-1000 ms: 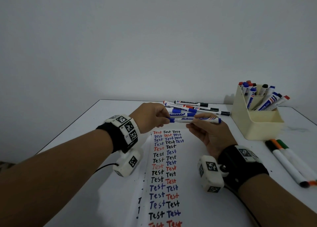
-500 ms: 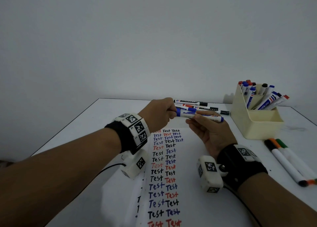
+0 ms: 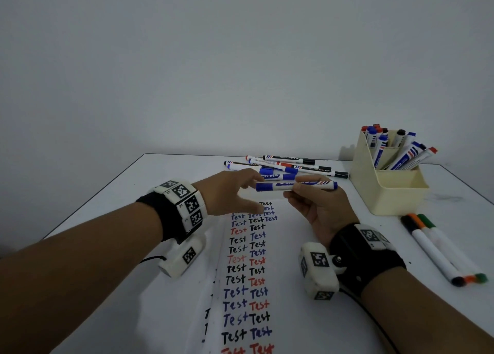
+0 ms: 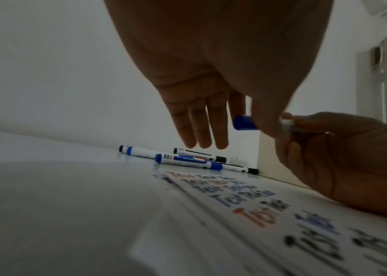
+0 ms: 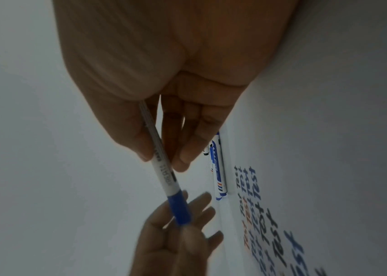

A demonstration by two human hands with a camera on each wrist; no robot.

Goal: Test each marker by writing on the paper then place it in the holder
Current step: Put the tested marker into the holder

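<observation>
My right hand [image 3: 303, 190] pinches a white marker [image 3: 296, 186] with a blue cap, holding it level above the top of the paper [image 3: 283, 287]. The cap [image 4: 244, 122] sits on the marker's left end. My left hand [image 3: 248, 193] hovers just left of that end with fingers [image 4: 199, 128] straight and spread, holding nothing. In the right wrist view the thumb and fingers [image 5: 183, 158] pinch the marker barrel [image 5: 164, 171], with the left hand [image 5: 180, 239] beyond the cap. The cream holder [image 3: 387, 196] stands at the right rear with several markers in it.
Several loose markers [image 3: 283, 166] lie in a pile at the back of the white table [image 3: 120, 198], behind my hands. Three markers [image 3: 438, 249] with black, orange and green caps lie at the right edge. The paper carries rows of "Test" in black, blue and red.
My left hand, which gripped the marker's cap end, has let go and spread its fingers. The marker has dropped slightly and now lies level in my right hand.
</observation>
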